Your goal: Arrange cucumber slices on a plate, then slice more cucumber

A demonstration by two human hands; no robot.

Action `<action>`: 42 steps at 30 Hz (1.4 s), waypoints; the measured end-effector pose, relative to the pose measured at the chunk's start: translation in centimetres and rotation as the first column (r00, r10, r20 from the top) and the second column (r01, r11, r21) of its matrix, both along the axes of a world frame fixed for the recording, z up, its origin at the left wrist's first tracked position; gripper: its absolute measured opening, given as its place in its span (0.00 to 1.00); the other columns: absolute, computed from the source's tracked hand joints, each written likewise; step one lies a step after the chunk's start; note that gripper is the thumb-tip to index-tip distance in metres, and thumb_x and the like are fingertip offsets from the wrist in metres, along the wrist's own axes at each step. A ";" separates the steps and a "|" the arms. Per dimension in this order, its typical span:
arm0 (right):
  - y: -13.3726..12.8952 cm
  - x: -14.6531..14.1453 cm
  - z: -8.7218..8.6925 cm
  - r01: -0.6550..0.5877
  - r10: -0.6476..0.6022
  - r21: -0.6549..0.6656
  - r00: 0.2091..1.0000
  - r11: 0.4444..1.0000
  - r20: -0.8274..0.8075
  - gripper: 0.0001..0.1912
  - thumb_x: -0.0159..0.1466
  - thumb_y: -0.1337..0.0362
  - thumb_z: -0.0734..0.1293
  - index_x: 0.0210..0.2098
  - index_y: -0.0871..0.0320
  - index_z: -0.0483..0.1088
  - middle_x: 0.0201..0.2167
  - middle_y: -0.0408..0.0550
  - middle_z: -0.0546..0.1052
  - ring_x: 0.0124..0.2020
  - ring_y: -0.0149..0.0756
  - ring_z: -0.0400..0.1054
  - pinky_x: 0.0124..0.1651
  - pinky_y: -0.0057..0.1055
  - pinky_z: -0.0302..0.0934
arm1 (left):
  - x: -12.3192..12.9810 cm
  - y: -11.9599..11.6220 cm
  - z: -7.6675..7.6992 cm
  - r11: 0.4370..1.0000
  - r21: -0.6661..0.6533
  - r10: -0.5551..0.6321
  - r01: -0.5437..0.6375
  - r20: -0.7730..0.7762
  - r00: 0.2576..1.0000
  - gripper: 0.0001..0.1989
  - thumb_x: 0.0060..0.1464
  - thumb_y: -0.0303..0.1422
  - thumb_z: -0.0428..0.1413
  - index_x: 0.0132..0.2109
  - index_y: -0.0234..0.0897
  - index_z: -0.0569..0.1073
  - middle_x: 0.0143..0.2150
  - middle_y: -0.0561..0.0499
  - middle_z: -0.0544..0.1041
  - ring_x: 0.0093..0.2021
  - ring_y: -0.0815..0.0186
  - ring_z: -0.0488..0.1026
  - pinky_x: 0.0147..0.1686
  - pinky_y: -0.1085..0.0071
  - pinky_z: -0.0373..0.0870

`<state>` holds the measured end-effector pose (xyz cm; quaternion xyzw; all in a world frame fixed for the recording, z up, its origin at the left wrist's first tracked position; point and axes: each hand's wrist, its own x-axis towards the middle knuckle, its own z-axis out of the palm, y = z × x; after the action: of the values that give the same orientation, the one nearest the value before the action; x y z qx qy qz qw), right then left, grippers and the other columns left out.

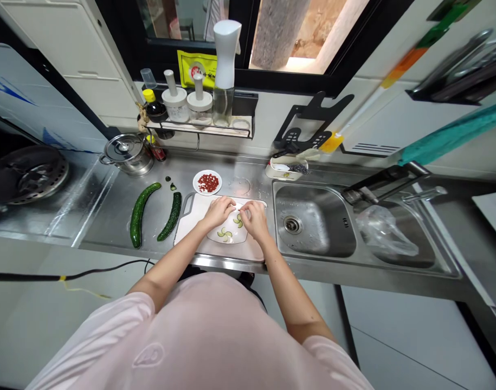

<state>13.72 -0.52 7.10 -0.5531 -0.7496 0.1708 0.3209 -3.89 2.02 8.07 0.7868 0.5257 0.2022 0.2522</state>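
We have two small groups of cucumber slices (224,234) laid on a white plate (235,237), and much of that plate is still bare. It sits on a white cutting board (191,219) on the steel tabletop (105,216). Two long, dark green cucumbers (140,214) lie to the left of the board, so plenty remains unsliced. Our left hand (218,212) and right hand (255,219) curve over the far part of the plate, fingers close together; we cannot tell whether they are pinching anything. Beyond the board, a small plate (217,187) holds red berries (208,183). To the right, the sink (313,200) holds a clear plastic bag (386,233) in its right basin.
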 end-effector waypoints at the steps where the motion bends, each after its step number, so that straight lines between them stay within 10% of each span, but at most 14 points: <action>1: -0.1 0.3 -0.6 0.016 -0.016 -0.004 1.000 1.000 0.006 0.07 0.63 0.62 0.60 0.35 0.55 0.70 0.39 0.49 0.70 0.45 0.43 0.58 0.50 0.40 0.53 | 0.0 -0.1 -0.4 1.000 0.003 0.005 -0.005 -0.020 1.000 0.09 0.59 0.34 0.50 0.44 0.39 0.72 0.42 0.49 0.72 0.45 0.62 0.67 0.46 0.66 0.61; 13: -1.3 1.2 -7.1 0.160 -0.140 -0.112 0.976 0.981 0.164 0.08 0.61 0.62 0.61 0.31 0.57 0.70 0.43 0.52 0.67 0.49 0.45 0.53 0.49 0.40 0.53 | 1.0 -2.8 -4.0 0.980 0.014 -0.182 0.200 -0.365 0.913 0.14 0.60 0.31 0.46 0.47 0.42 0.74 0.41 0.45 0.71 0.46 0.59 0.65 0.44 0.63 0.58; 42: -1.6 0.0 -7.9 0.207 -0.192 -0.080 0.968 0.975 0.163 0.09 0.61 0.63 0.61 0.30 0.58 0.72 0.47 0.54 0.65 0.51 0.47 0.50 0.53 0.44 0.50 | 1.6 -3.0 -6.3 0.975 -0.014 -0.210 0.221 -0.384 0.899 0.16 0.59 0.28 0.48 0.51 0.43 0.72 0.43 0.44 0.71 0.48 0.59 0.64 0.46 0.63 0.60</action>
<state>13.75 -2.14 -0.79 -0.6521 -0.7036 0.1299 0.2504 -2.25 -0.96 1.79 0.8681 0.4715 0.0231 0.1537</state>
